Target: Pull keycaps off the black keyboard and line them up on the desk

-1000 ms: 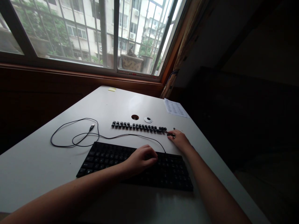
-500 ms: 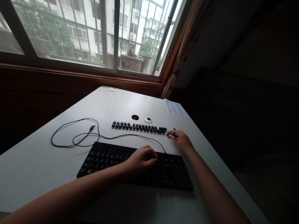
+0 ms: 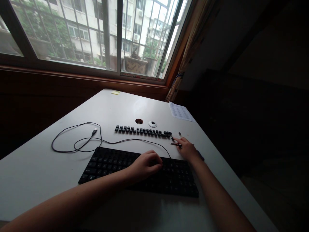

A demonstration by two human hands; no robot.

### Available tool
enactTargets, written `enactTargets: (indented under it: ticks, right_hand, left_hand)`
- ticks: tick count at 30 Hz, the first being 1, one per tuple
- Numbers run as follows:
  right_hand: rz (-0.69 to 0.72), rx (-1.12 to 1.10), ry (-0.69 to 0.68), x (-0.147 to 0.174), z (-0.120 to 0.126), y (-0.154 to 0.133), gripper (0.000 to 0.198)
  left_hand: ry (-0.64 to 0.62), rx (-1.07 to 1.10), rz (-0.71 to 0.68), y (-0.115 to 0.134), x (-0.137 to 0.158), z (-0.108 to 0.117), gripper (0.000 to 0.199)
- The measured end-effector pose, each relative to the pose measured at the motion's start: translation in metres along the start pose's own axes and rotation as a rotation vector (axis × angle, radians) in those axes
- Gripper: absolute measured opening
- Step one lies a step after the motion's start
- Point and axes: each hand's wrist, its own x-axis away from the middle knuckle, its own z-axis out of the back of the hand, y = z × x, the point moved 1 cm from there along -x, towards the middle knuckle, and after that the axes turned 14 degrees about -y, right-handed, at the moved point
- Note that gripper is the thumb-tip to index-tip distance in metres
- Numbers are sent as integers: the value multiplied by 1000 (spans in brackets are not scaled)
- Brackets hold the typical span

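My left hand (image 3: 146,164) lies over the middle of the black keyboard (image 3: 106,161), its fingers curled and the thumb close to the fingertips. Whether anything is between those fingers is hidden. Off the keyboard's upper right corner, my right hand (image 3: 187,148) holds a thin screwdriver (image 3: 174,144), its tip pointing left and its dark handle showing beyond the palm. The index finger reaches to a loose black keycap (image 3: 173,139) at the right end of the rows of keycaps (image 3: 145,131). A small dark piece (image 3: 180,133) lies just above that hand.
The keyboard's cable (image 3: 130,140) loops left to a USB plug (image 3: 94,132). Behind the keycaps are a table hole (image 3: 139,121) and a white round cover (image 3: 152,124). A printed sheet (image 3: 180,111) and a yellow note (image 3: 115,92) lie at the far edge, below the window.
My right hand has shifted slightly down and turned, so the screwdriver now lies lower across the palm while the index finger extends to the end keycap. My left hand keeps its place.
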Motion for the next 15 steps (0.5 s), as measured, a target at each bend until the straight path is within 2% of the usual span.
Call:
enactTargets:
  ticks: [15]
  right_hand:
    - [-49,-5,-23,-15,-2,-10,48]
  left_hand:
    - [0,-11,-10,1,2,-1,6]
